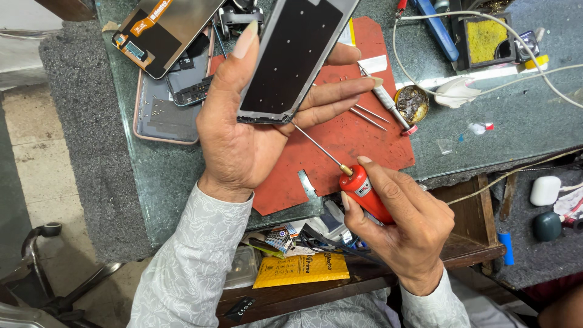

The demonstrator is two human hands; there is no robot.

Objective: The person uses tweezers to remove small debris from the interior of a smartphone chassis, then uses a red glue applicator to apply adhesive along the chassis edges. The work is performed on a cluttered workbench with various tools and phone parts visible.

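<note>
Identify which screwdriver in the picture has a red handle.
The one in the right hand: the red-handled screwdriver, tip at the phone frame. The white-handled screwdriver lies on the red mat.

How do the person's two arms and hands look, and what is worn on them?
Both arms wear long sleeves of pale grey-white cloth with a faint leaf-like pattern, ending at the wrists. The left hand and right hand are bare: no gloves, and no rings or watch show. The left thumb has a long nail.
</note>
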